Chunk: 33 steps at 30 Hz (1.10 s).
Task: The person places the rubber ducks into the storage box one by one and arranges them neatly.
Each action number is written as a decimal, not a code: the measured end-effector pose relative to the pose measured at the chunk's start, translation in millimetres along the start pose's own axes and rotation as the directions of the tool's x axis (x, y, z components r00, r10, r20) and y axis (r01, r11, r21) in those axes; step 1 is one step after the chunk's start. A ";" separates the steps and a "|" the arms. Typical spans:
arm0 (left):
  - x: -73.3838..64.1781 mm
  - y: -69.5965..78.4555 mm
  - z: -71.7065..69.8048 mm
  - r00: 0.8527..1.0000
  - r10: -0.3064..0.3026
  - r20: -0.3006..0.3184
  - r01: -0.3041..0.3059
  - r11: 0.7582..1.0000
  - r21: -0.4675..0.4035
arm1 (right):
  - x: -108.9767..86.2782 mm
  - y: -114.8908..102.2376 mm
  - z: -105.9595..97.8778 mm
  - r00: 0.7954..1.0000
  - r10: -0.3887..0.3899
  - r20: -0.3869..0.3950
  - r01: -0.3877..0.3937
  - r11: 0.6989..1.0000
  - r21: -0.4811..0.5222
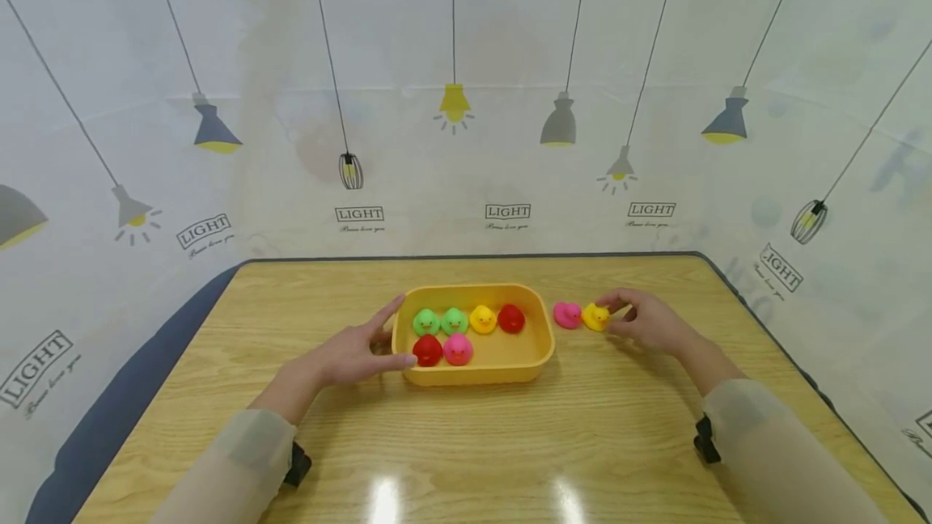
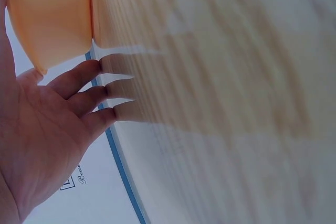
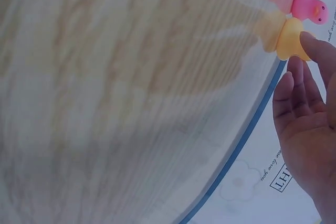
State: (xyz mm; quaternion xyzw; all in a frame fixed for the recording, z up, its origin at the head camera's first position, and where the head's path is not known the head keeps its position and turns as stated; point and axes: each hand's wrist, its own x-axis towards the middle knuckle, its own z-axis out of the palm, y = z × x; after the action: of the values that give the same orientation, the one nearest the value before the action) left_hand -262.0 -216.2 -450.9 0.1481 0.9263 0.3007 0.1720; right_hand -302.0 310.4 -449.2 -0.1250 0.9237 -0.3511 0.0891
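An orange-yellow plastic basket (image 1: 476, 376) sits mid-table, holding several rubber ducks. Two green ducks (image 1: 426, 323), a yellow duck (image 1: 483, 320) and a red duck (image 1: 511, 319) stand in its back row; another red duck (image 1: 427, 351) and a pink duck (image 1: 458, 349) are in front. My left hand (image 1: 353, 354) spreads along the basket's left end, its thumb at the front rim and its index finger at the back-left corner. To the basket's right, my right hand (image 1: 651, 322) pinches a yellow duck (image 1: 596, 317) between thumb and fingers. Beside that duck is another pink duck (image 3: 303, 4).
The wood-grain table (image 1: 466, 443) has a dark back edge. Behind it and at both sides hangs a pale cloth (image 1: 422, 23) printed with lamps. A dark wrist strap (image 1: 705, 439) shows at the right sleeve.
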 end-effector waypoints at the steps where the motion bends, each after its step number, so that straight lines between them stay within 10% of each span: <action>1: 0.1 -0.1 0.0 1.000 0.001 0.000 -0.001 1.000 0.001 | -0.6 -0.1 0.1 1.000 0.001 -0.002 -0.001 1.000 -0.001; 33: -1.4 -0.8 0.2 1.000 0.018 -0.003 -0.018 1.000 -0.004 | -36.5 -6.9 -1.2 0.998 -0.064 -0.014 0.063 0.996 -0.059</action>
State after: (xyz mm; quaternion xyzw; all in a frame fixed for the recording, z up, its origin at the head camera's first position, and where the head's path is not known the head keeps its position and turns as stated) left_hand -260.8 -217.3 -451.2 0.1557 0.9246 0.3042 0.1680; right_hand -266.4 316.8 -440.9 -0.1538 0.9298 -0.3276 0.0667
